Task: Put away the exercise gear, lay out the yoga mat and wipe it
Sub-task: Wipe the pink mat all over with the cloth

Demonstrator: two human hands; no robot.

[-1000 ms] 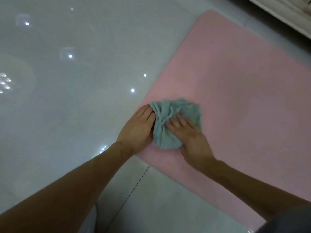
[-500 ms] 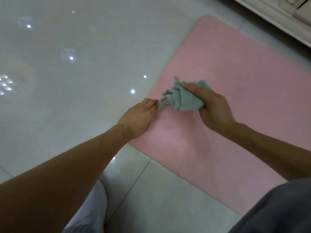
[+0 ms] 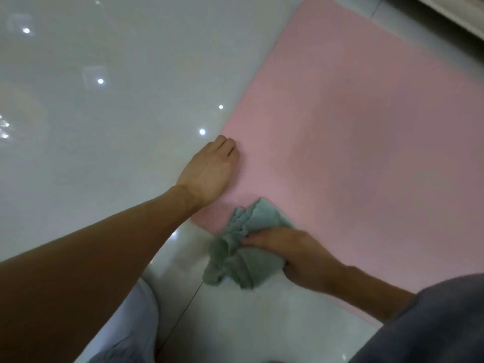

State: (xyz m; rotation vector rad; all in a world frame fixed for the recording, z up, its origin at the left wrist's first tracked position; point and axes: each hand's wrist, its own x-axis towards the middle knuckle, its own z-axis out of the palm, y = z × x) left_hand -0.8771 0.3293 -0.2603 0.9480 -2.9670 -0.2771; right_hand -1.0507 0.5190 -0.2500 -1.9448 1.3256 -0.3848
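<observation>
Tiled floor (image 3: 104, 179), pink mat (image 3: 353, 140), right grip (image 3: 301, 255) clutching green cloth (image 3: 235, 255) at corner, left grip (image 3: 209, 171) flat

I'm indoors, in what looks like a room of a home. A glossy white tiled floor (image 3: 104, 179) fills the left and bottom of the frame, with 1 thin dark grout line (image 3: 183, 310) at lower centre. Small round ceiling-light reflections (image 3: 202, 131) dot the left half. A flat pink foam yoga mat (image 3: 366, 127) lies spread at right. A white moulded edge (image 3: 455, 19), furniture or skirting, crosses the upper right corner.
</observation>
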